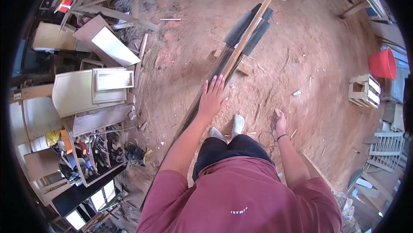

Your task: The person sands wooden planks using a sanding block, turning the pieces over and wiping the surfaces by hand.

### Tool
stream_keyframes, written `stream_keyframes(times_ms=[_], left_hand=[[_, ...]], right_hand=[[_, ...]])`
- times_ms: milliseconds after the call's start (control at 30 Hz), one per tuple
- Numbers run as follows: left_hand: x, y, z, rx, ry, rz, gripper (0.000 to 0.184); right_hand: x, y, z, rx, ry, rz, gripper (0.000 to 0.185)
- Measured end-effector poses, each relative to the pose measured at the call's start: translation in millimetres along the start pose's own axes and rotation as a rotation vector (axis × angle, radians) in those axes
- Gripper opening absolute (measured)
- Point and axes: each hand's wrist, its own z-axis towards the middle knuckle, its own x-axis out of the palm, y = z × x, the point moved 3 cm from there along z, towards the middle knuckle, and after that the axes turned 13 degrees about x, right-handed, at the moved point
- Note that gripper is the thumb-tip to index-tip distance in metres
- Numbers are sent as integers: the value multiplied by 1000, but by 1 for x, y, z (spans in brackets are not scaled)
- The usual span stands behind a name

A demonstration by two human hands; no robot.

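Above dirt floor (318,116), left hand (211,99) lies flat on wood (245,40); right hand (279,126) grips tan piece (277,112).

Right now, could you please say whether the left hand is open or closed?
Open: the left hand shows outstretched fingers, thumb apart, at one end of the wooden strip.

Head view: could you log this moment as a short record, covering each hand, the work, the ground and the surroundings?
Left hand: fingers extended, laid over the long wood
Right hand: off the long wood, fingers curled; what looks like a small tan piece shows there, its grip unclear
Work: long, narrow wooden strip running away from the left hand, with dark flat pieces on both sides of it
Ground: reddish-brown floor with scattered scraps
Right side: red bucket near slatted crate
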Motion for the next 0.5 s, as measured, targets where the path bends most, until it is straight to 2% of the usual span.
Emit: stream_keyframes(times_ms=[67, 133, 167, 233, 300, 500], left_hand=[[-2, 7, 35, 23, -33, -7, 100], [-2, 12, 68, 35, -49, 19, 100], [-3, 15, 85, 29, -69, 45, 100], [-3, 16, 109, 30, -55, 49, 101], [-1, 16, 128, 6, -74, 74, 101], [-3, 9, 101, -28, -14, 73, 101]], right_hand=[[-41, -16, -2, 44, -29, 93, 42], [-76, -25, -5, 99, 81, -72, 40], [-83, -27, -9, 98, 73, -58, 40], [-97, -27, -33, 154, -73, -73, 37], [-120, -42, -19, 153, -112, -84, 38], [-160, -64, -7, 258, -120, -158, 39]])
